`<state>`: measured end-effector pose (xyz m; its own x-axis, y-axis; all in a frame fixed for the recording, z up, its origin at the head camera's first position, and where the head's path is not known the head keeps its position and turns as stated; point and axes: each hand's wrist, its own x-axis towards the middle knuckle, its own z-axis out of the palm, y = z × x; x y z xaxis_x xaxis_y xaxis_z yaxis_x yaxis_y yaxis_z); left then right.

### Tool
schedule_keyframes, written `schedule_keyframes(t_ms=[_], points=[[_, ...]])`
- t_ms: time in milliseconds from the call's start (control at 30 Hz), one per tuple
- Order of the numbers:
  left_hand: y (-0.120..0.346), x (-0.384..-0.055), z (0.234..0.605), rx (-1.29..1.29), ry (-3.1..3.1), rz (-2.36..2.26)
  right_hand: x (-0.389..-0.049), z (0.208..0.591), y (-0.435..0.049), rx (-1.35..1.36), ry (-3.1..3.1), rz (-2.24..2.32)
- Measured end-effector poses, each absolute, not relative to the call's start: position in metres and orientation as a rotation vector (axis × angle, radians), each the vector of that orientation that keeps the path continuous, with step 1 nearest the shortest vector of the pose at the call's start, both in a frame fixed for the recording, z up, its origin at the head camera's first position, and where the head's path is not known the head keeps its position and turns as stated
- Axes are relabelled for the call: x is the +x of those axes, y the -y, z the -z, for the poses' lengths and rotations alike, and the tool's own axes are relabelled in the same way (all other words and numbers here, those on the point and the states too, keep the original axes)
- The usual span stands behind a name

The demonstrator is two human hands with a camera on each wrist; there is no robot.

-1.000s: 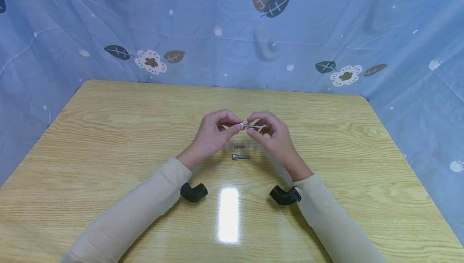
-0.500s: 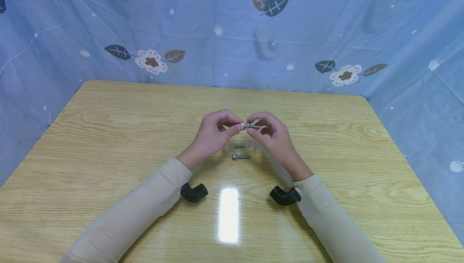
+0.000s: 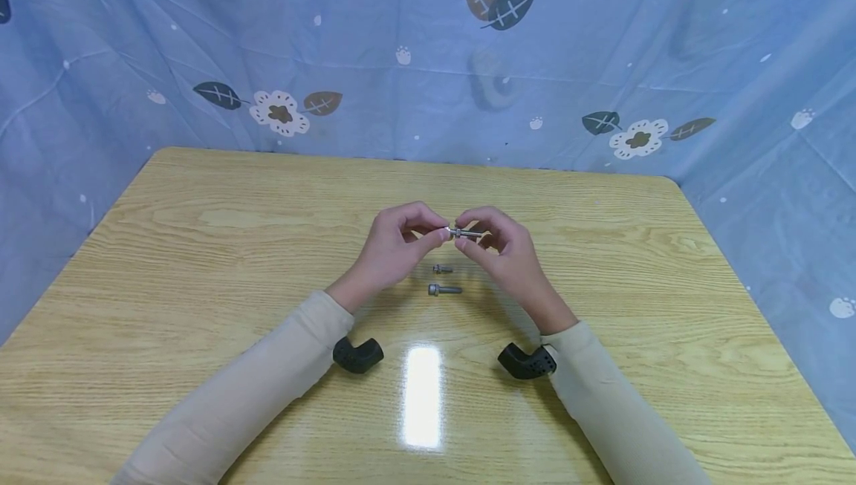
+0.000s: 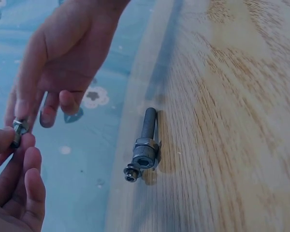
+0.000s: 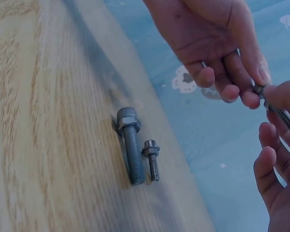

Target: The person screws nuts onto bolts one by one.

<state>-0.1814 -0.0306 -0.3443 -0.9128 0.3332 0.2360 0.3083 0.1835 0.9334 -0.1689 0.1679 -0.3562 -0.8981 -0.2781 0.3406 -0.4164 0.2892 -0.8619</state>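
Above the middle of the table, the left hand [image 3: 401, 240] pinches a silver bolt [image 3: 473, 234] by its head end, with the shank pointing right. Thumb and fingers of the right hand [image 3: 501, 247] pinch the nut [image 3: 458, 232] on that bolt, near its head. The bolt's threads [image 5: 286, 119] show past the right fingertips in the right wrist view. On the wood just below the hands lie a large socket-head bolt [image 3: 449, 290] and a smaller bolt [image 3: 444, 269], side by side with heads to the left. Each carries a nut close under its head, clearest in the right wrist view.
The wooden table [image 3: 234, 262] spreads around the hands, with a bright light reflection near the front. A blue patterned curtain [image 3: 374, 47] hangs behind and at both sides. Black curved mounts [image 3: 357, 356] sit at both wrists.
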Motion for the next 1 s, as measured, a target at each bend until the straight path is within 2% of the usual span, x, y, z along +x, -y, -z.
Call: schedule_keyframes(t_ms=[233, 600, 1000], points=[[0.031, -0.1822, 0.3449, 0.653, -2.398, -1.879, -0.1693, 0.3558, -0.1677, 0.687, 2.387, -1.674], [0.0307, -0.1829, 0.3432, 0.659, -2.402, -1.87, -0.1708, 0.3547, -0.1661, 0.526, 2.512, -1.634], [0.0309, -0.1841, 0.3411, 0.641, -2.392, -1.873, -0.1704, 0.3518, -0.166, 0.662, 2.398, -1.664]])
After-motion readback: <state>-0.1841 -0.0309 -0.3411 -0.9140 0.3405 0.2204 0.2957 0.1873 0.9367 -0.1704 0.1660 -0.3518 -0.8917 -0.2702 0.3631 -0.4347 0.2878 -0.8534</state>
